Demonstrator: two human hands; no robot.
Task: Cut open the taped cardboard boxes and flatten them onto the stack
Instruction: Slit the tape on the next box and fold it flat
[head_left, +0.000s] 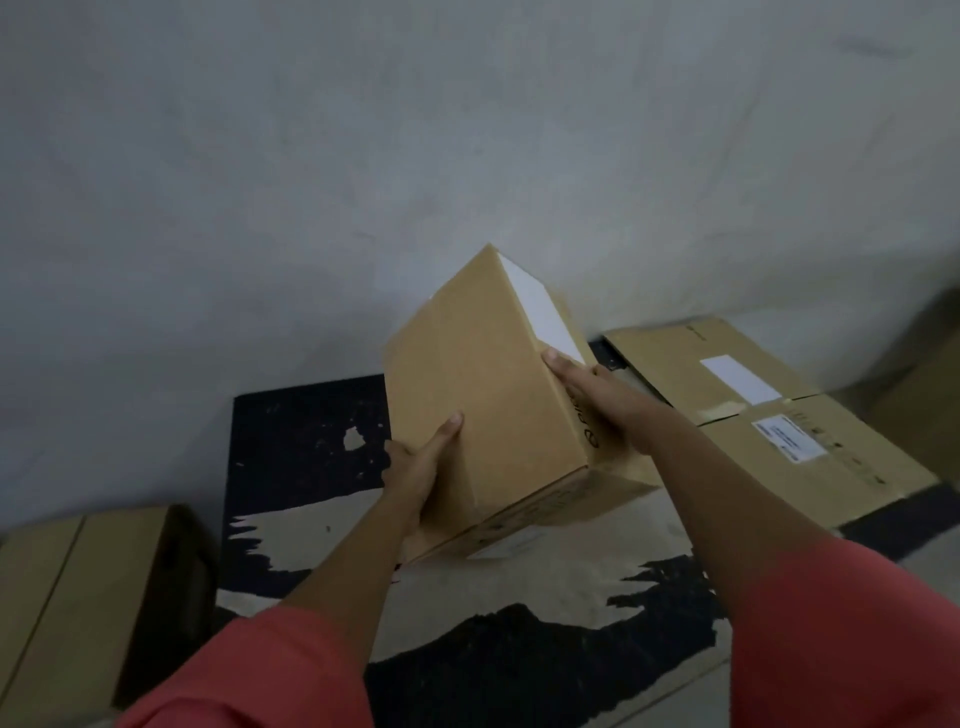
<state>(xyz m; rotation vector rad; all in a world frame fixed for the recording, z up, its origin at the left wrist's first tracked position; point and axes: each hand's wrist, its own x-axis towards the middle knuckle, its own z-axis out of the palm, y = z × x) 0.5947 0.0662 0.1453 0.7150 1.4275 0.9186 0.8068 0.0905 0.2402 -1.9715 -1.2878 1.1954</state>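
Note:
A closed brown cardboard box (483, 384) is held tilted, one corner up, above a black mat (306, 441) by the grey wall. A white label runs down its upper right face. My left hand (415, 467) grips its lower left edge, thumb lying on the broad top face and fingers curled round the side. My right hand (587, 389) presses flat against the right face, thumb along the edge. Whether its seams are taped does not show. A stack of flattened cardboard boxes (769, 410) with white labels lies on the floor to the right.
The black mat has torn patches that show pale brown board. Another brown carton (67, 597) stands at the lower left. A further cardboard shape (924, 395) sits at the far right edge. The grey wall (363, 156) rises straight ahead.

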